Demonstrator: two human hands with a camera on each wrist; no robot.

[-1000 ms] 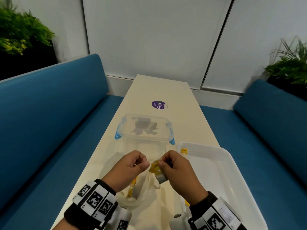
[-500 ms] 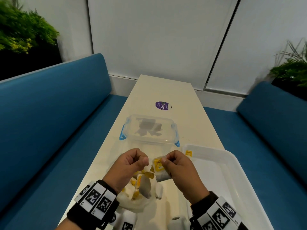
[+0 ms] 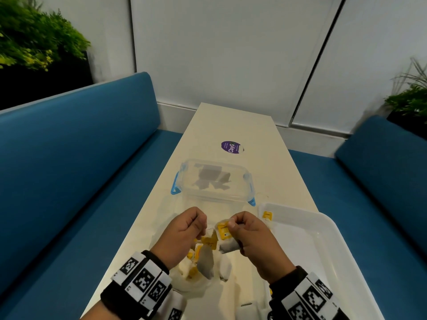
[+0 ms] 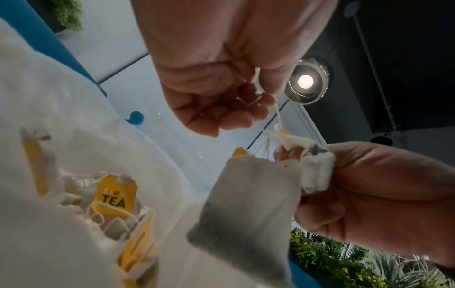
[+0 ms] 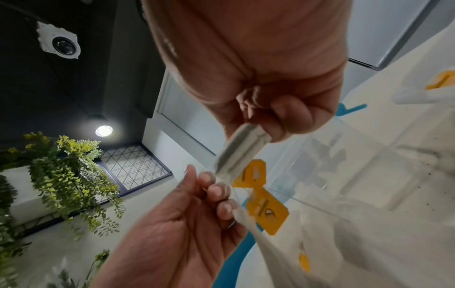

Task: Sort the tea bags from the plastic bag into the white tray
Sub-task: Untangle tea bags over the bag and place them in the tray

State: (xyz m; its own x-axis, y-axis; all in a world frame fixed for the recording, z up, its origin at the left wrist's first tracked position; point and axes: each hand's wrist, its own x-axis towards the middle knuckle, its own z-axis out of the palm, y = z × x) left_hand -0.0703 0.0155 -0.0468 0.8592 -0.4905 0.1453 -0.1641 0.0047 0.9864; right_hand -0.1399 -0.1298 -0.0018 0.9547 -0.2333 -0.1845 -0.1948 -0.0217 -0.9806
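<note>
Both hands hover over the bench (image 3: 231, 125) at about 6 o'clock. The left hand (image 3: 182, 234) has its fingers (image 4: 234, 117) curled, pinching a tea-bag string (image 4: 277, 111). The right hand (image 3: 256, 239) has its fingers clamped on a folded tea bag (image 3: 227, 243); another tea bag (image 4: 246, 210) dangles between them. Below lies the plastic bag (image 3: 198, 282) with more yellow-tagged tea bags. The white tray (image 3: 328, 229) sits at 4 o'clock, a clear box (image 3: 212, 181) at 12 o'clock.

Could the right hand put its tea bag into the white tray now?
Probably not yet: the right hand pinches a tea bag beside the white plastic tray, but the left hand pinches a tangled string.
</note>
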